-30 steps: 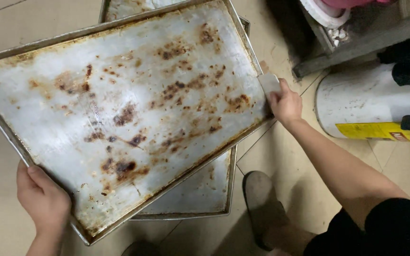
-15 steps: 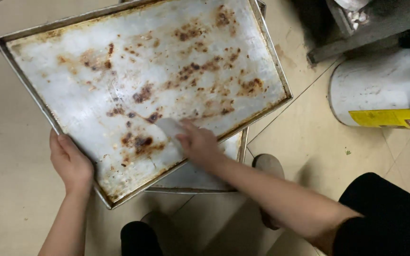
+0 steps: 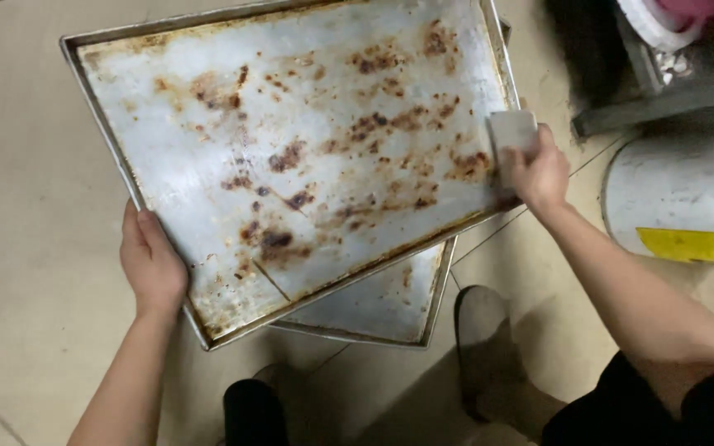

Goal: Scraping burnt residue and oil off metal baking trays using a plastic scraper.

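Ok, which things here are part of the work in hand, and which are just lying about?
In use:
- top tray, stained, gripped at its near edge by the left hand
- pale scraper, held by the right hand at the tray's right edge

Lying about:
- second tray beneath
- white bucket with a yellow label
- grey shoe on the tiled floor

Yellow rectangular label (image 3: 698, 246) on white drum (image 3: 679, 194), right edge, by floor
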